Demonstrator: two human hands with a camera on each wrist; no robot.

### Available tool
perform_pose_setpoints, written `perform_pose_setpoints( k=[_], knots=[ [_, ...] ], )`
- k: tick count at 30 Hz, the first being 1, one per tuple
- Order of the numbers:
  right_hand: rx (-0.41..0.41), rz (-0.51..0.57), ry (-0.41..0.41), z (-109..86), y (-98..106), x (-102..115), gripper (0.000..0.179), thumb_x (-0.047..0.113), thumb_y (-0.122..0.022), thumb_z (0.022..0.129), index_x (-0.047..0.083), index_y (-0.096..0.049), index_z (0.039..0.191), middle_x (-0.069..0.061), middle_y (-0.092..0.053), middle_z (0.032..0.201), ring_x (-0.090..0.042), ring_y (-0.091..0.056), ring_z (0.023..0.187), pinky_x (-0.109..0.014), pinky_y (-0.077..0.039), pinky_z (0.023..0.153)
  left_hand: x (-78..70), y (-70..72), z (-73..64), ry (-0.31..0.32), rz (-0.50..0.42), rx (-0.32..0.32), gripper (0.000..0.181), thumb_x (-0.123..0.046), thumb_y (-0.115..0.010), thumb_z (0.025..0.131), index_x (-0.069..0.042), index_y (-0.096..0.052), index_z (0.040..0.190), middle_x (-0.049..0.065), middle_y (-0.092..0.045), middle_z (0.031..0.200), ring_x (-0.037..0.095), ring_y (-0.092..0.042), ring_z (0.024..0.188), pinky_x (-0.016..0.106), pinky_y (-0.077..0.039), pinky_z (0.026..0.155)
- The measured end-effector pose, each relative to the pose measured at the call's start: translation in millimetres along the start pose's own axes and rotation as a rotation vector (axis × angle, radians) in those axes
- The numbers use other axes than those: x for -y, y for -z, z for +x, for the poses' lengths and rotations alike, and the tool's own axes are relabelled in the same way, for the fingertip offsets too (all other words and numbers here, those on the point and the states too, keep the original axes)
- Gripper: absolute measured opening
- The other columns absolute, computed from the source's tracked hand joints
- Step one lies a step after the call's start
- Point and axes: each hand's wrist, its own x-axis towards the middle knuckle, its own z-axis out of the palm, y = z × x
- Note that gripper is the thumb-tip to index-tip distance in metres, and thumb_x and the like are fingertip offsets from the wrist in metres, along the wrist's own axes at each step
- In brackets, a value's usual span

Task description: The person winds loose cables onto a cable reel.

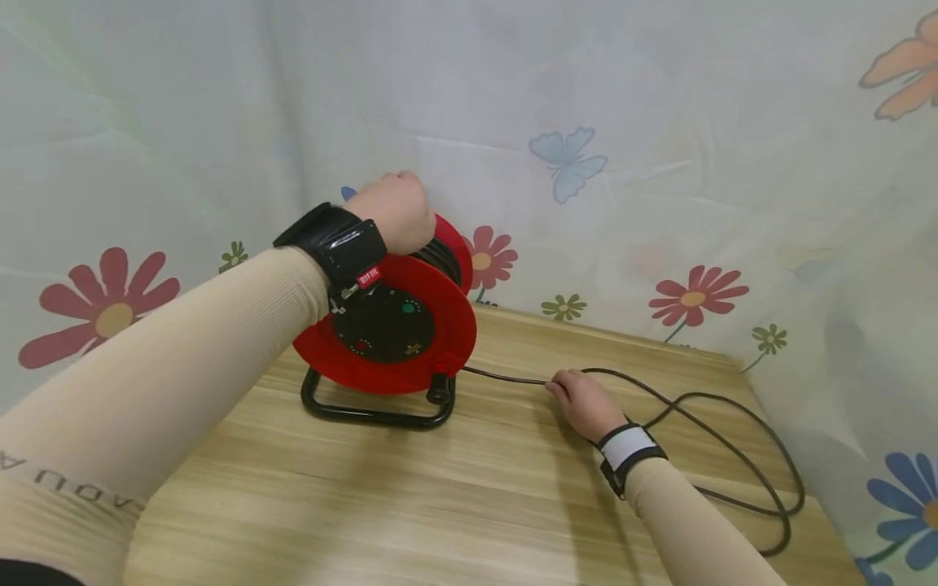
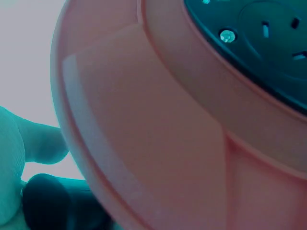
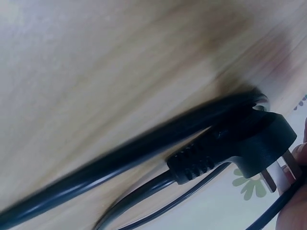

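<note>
A cable reel with a red drum flange (image 1: 458, 325) and a round black socket panel (image 1: 384, 325) stands upright on its black tube stand (image 1: 374, 417). My left hand (image 1: 396, 213) is at the top of the reel, its fingers curled round a black cylindrical handle (image 2: 62, 203) beside the red rim. Low over the table to the right, my right hand (image 1: 586, 403) pinches the thin black cable (image 1: 506, 377), which runs from the reel to the fingertips. A black plug (image 3: 261, 143) with flat metal prongs shows close to the right fingers; the head view hides it.
Loose loops of cable (image 1: 747, 464) lie on the right side of the wooden tabletop (image 1: 330, 505). More cable (image 1: 443, 259) is wound between the red flanges. A black knob (image 1: 440, 389) sits low on the front flange. Behind hangs a flower-printed curtain (image 1: 469, 98).
</note>
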Motion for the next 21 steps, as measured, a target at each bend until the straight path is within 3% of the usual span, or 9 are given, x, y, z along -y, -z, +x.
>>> perform_pose_setpoints(
  k=[3,4,11,21],
  knots=[
    [-0.006,0.005,0.008,-1.2,0.4,2.1,0.02,0.026,-0.052,0.098,0.011,-0.065,0.095,-0.005,-0.061,0.082,-0.016,-0.055,0.071,-0.039,-0.048,0.063,1.4,-1.1,1.0,0.2,-0.336,-0.022,0.032,-0.012,-0.04,0.091,0.012,-0.049,0.111,0.014,-0.054,0.076,0.026,-0.053,0.066,0.032,-0.047,0.057],
    [-0.008,0.005,0.011,-1.5,0.8,2.6,0.02,0.026,-0.052,0.098,0.011,-0.065,0.095,-0.005,-0.061,0.082,-0.016,-0.055,0.071,-0.039,-0.048,0.063,2.2,-1.6,1.1,0.217,-0.358,-0.021,0.034,-0.012,-0.04,0.091,0.012,-0.046,0.114,0.014,-0.054,0.076,0.026,-0.054,0.066,0.032,-0.047,0.056],
    [-0.007,0.003,0.023,-1.5,3.9,2.6,0.02,0.026,-0.052,0.098,0.011,-0.066,0.097,-0.006,-0.062,0.084,-0.017,-0.056,0.073,-0.041,-0.049,0.066,5.3,-3.3,0.3,0.255,-0.373,-0.049,0.053,-0.008,-0.041,0.088,0.015,-0.032,0.135,0.016,-0.059,0.08,0.027,-0.056,0.066,0.034,-0.051,0.058],
    [0.008,-0.007,0.017,-3.0,7.3,1.9,0.021,0.027,-0.052,0.098,0.011,-0.066,0.096,-0.004,-0.06,0.081,-0.016,-0.054,0.07,-0.039,-0.048,0.063,3.7,0.5,-3.2,0.242,-0.334,-0.025,0.057,-0.009,-0.04,0.09,0.016,-0.026,0.139,0.02,-0.061,0.092,0.029,-0.057,0.072,0.038,-0.054,0.067]
  ],
)
